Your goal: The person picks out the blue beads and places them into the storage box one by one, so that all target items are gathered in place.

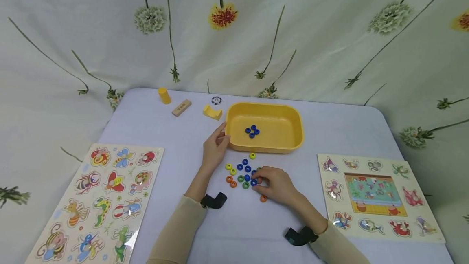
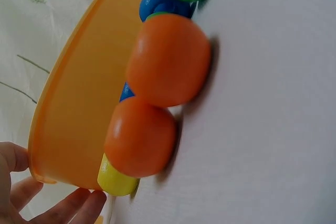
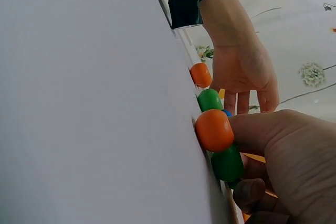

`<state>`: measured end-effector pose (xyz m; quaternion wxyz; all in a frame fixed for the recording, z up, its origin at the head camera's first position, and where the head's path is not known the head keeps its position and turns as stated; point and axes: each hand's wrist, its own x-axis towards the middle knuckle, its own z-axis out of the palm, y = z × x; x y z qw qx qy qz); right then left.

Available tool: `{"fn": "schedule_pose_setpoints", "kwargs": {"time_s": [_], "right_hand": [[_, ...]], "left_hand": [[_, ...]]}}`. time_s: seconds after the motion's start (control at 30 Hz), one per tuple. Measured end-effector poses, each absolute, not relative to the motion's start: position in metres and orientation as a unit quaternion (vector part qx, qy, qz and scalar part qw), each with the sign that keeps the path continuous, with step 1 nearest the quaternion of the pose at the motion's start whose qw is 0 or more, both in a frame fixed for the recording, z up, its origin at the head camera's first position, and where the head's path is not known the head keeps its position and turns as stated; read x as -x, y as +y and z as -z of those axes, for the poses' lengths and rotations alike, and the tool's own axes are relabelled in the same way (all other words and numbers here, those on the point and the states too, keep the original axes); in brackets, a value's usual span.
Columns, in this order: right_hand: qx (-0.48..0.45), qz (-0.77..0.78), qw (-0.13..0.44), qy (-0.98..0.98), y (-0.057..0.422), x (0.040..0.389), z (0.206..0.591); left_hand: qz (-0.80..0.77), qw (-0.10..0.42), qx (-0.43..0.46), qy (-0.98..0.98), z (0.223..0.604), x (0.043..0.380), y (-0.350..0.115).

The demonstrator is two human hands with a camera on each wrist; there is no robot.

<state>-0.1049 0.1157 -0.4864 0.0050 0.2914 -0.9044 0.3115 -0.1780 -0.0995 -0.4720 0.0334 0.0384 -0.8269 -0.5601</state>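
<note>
A yellow plastic tray (image 1: 264, 149) stands mid-table with several blue beads (image 1: 252, 131) inside. My left hand (image 1: 214, 150) touches the tray's near left corner, its fingers extended along the outside wall. Loose beads in yellow, blue, green and orange lie in a cluster on the near side of the tray. Over the cluster's right edge, my right hand (image 1: 276, 183) pinches a blue bead (image 1: 254, 182) between thumb and fingertips. An orange bead (image 3: 214, 130) and a green bead (image 3: 227, 163) partly hide those fingertips in the right wrist view.
A puzzle board with insect pictures (image 1: 110, 182) lies left, and a sea-animal board (image 1: 381, 196) right. Behind the tray's left end are a yellow arch block (image 1: 212, 112), a wooden block (image 1: 181, 108), a yellow cylinder (image 1: 164, 95) and a round chip (image 1: 216, 100).
</note>
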Motion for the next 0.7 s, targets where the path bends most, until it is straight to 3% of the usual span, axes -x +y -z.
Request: {"fn": "schedule_pose_setpoints", "kwargs": {"time_s": [0.27, 0.5, 0.6, 0.7], "right_hand": [[-0.290, -0.362, 0.019, -0.886, 0.117, 0.110, 0.466], [-0.248, -0.381, 0.103, -0.885, 0.132, 0.169, 0.423], [-0.201, -0.326, 0.083, -0.920, 0.136, 0.198, 0.422], [-0.172, -0.281, 0.027, -0.944, 0.135, 0.220, 0.428]], "left_hand": [[0.564, 0.031, -0.042, -0.824, 0.472, 0.178, -0.099], [0.562, 0.026, -0.049, -0.825, 0.471, 0.178, -0.099], [0.558, 0.024, -0.052, -0.828, 0.471, 0.178, -0.099], [0.559, 0.023, -0.056, -0.827, 0.470, 0.177, -0.099]]}}
